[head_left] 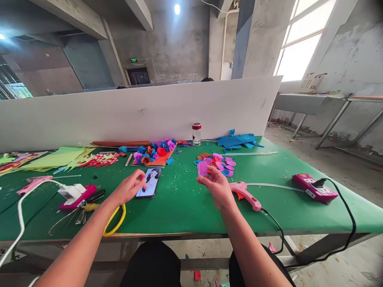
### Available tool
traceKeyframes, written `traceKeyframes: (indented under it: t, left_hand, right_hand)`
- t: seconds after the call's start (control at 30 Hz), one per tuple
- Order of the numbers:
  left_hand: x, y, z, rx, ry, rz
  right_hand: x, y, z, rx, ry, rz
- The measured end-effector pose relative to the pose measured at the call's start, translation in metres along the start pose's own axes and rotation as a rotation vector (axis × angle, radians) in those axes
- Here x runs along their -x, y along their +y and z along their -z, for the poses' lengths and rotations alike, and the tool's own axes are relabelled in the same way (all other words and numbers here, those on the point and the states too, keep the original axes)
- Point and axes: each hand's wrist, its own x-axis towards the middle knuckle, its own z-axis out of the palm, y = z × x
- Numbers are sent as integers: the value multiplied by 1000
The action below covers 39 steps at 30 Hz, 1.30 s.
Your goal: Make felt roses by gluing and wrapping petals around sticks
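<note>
My right hand (218, 185) pinches a translucent purple petal-shaped piece (202, 168) between thumb and fingers. Just beyond it lies a small heap of purple, orange and blue petal pieces (220, 162). Below that hand rests a pink glue gun (245, 195) with a clear glue stick behind it. My left hand (128, 186) hovers at the left edge of a phone (149, 182) whose screen is lit. Its fingers are loosely bent and apart, and I see nothing held in them. Finished-looking paper flowers (157, 151) in blue, purple and orange sit past the phone.
A white board (134, 115) stands along the table's far side. Near it are a red-lidded jar (196, 134), blue sheets (237, 140) and green sheets (54, 158). Power strips (314, 188) with cables lie left and right. A yellow loop (119, 223) hangs at the front edge.
</note>
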Motion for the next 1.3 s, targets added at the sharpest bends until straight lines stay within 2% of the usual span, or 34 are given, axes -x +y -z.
traceKeyframes:
  t: [0.07, 0.23, 0.37, 0.63, 0.77, 1.0, 1.3]
  left_hand:
    - [3, 0, -6, 30, -27, 29]
    - [-1, 4, -13, 70, 126, 68]
    - [3, 12, -4, 65, 244, 56]
    - [25, 42, 14, 52, 380, 10]
    - [31, 47, 18, 49, 458, -24]
    - [36, 42, 24, 4, 509, -34]
    - [36, 46, 23, -40, 508, -37]
  right_hand:
    - [1, 2, -1, 5, -5, -1]
    - [1, 5, -1, 25, -17, 3]
    - [0, 5, 0, 27, -9, -17]
    - [2, 5, 1, 47, -38, -12]
    - [2, 2, 2, 62, -31, -6]
    - [3, 1, 3, 48, -41, -14]
    - [3, 0, 3, 28, -33, -32]
